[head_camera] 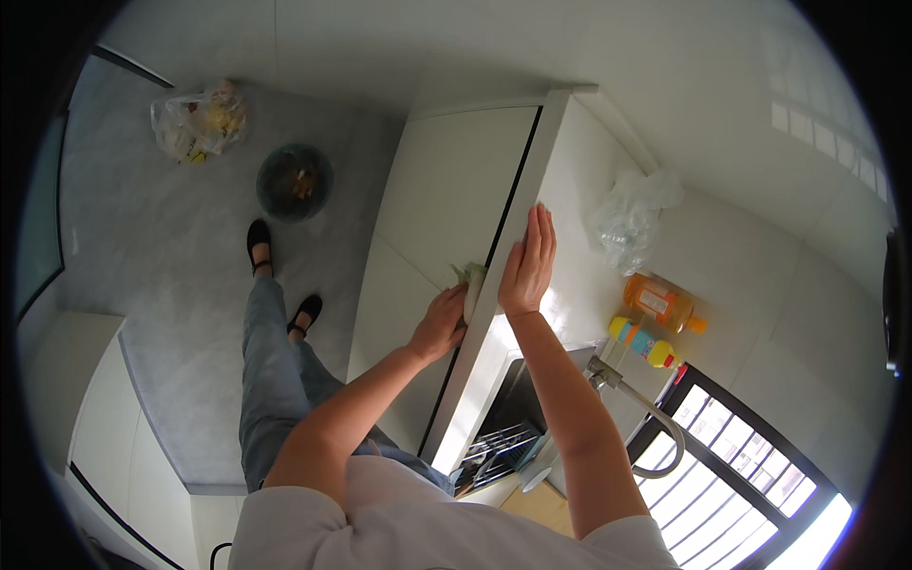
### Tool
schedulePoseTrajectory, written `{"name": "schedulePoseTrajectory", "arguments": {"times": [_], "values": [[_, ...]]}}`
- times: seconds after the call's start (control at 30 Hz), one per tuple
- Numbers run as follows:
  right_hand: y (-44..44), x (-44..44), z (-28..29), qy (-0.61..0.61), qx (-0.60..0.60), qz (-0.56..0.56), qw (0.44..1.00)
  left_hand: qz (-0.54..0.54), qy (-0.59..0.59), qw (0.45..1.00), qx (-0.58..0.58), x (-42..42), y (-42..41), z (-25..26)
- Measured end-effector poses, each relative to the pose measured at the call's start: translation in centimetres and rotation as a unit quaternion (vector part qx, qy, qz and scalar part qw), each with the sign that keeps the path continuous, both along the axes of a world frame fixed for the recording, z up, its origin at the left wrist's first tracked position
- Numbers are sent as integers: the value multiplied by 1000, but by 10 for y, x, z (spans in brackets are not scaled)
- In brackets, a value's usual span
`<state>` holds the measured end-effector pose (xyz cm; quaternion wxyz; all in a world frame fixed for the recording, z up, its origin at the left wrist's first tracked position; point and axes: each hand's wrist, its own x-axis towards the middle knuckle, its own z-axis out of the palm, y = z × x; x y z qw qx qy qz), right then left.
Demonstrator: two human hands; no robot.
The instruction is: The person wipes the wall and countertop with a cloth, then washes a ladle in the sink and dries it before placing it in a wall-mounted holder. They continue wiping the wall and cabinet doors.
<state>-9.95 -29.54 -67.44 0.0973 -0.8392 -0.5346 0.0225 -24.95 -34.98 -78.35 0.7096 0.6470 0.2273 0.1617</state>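
Note:
My left hand (442, 322) grips a pale, crumpled cloth (473, 285) against the front of a white base cabinet (456, 192). The cloth lies by the dark groove just under the countertop's front edge, and my fingers hide part of it. On top, my right hand (529, 267) rests flat along the edge of the white countertop (581, 171), holding nothing, its fingers extended and close together.
A sink (509, 388) with a faucet (605, 372) and dish rack (502, 445) lies beside my right forearm. Clear plastic bag (630, 221), orange bottle (659, 303) and yellow bottle (645, 342) stand along the wall. On the floor are a waste bin (294, 183) and a filled bag (199, 121).

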Motion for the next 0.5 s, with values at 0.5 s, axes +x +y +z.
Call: {"name": "schedulePoseTrajectory", "arguments": {"times": [0.5], "values": [[0,4,0,12,2,7,1000,25,-56,997,34,150,165,-9]]}}
